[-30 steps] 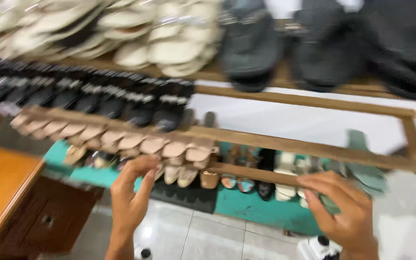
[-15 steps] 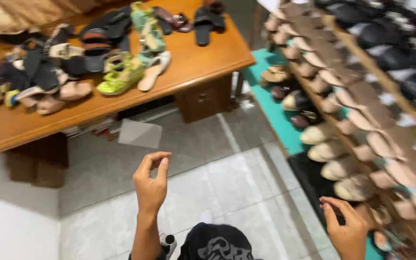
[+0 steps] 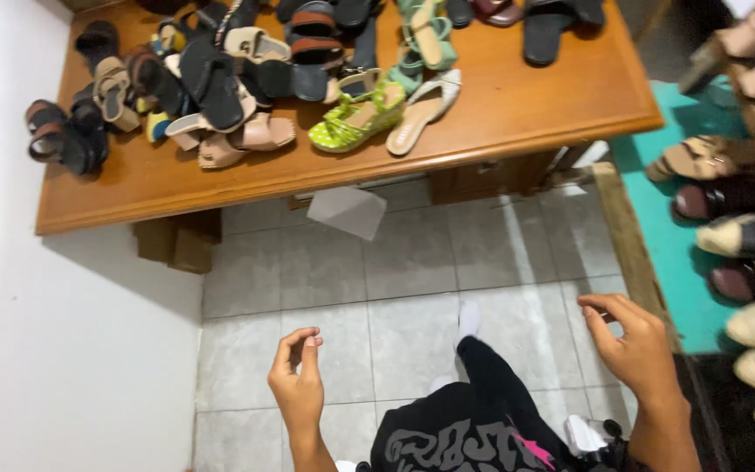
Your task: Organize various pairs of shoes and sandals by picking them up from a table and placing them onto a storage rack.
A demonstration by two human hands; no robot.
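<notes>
The left hand hangs empty above the grey tiled floor, fingers curled loosely with thumb and fingertips almost meeting. The right hand is also empty, fingers bent and relaxed, just beside the wooden edge of a teal shoe rack lined with shoes. Between the hands, a leg in black trousers ends in a white sock. Farther off, the wooden counter carries a heap of sandals, among them a green wedge sandal. A sheet of paper lies on the floor below it.
</notes>
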